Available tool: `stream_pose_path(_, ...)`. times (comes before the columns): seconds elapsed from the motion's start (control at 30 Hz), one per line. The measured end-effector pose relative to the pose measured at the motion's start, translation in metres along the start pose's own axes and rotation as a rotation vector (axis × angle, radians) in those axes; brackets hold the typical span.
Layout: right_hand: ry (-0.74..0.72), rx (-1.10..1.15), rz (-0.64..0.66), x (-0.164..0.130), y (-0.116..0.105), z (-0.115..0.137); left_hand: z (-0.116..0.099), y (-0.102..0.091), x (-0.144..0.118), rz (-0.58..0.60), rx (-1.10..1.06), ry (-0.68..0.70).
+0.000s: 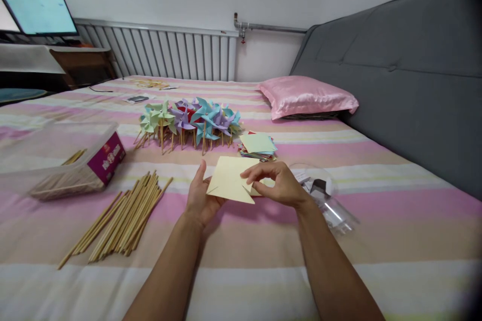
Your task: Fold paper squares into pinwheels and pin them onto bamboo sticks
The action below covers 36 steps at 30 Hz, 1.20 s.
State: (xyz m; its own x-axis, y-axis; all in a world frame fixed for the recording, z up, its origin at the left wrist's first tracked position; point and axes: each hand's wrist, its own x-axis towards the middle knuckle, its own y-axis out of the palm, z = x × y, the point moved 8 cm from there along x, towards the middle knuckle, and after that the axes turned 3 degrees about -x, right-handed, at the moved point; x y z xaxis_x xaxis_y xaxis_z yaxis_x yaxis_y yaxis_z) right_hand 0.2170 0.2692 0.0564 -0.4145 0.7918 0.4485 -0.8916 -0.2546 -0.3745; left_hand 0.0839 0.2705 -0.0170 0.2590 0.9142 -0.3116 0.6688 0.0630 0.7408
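Observation:
A pale yellow square of paper [228, 175], slit inward at its corners, is held up between my two hands over the bed. My left hand [203, 195] supports it from beneath on the left, thumb raised clear of the sheet and its other fingers hidden behind the paper. With thumb and forefinger, my right hand [276, 183] pinches the paper near the slit at its right corner. Just beyond lies a stack of coloured paper squares [258, 143]. Paper pinwheels [188, 120] in green, purple, red and blue, on wooden sticks, sit behind it.
Loose wooden sticks [130, 218] lie at front left, beside a clear plastic box [107, 158] with more sticks. Clear plastic packaging [331, 205] rests right of my right hand. A pink pillow [307, 96] lies by the grey headboard [395, 65].

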Motion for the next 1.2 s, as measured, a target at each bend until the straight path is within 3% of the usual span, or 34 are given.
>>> stream_pose_path(0.13, -0.013, -0.141, 0.038, 0.000, 0.000, 0.004, -0.001, -0.007, 0.004, -0.056, 0.144, 0.048)
stream_pose_path(0.3, -0.026, -0.223, 0.046, 0.000, -0.003, 0.005, 0.001, -0.009, 0.008, -0.019, 0.225, 0.101)
stream_pose_path(0.57, -0.029, -0.233, -0.089, 0.003, -0.009, -0.002, -0.002, -0.007, 0.009, 0.011, 0.219, 0.166)
stream_pose_path(0.83, 0.132, -0.194, -0.160, 0.005, -0.011, -0.018, 0.002, -0.002, 0.008, 0.080, 0.266, 0.170)
stream_pose_path(0.97, 0.243, -0.070, -0.196, 0.003, -0.011, -0.033, 0.004, 0.000, 0.006, 0.084, 0.283, 0.161)
stream_pose_path(1.07, 0.331, 0.046, -0.177, 0.000, -0.007, -0.044, 0.005, 0.003, 0.005, 0.091, 0.298, 0.153)
stream_pose_path(1.2, 0.323, 0.060, -0.117, 0.000, -0.003, -0.044, 0.004, 0.005, 0.003, 0.099, 0.318, 0.163)
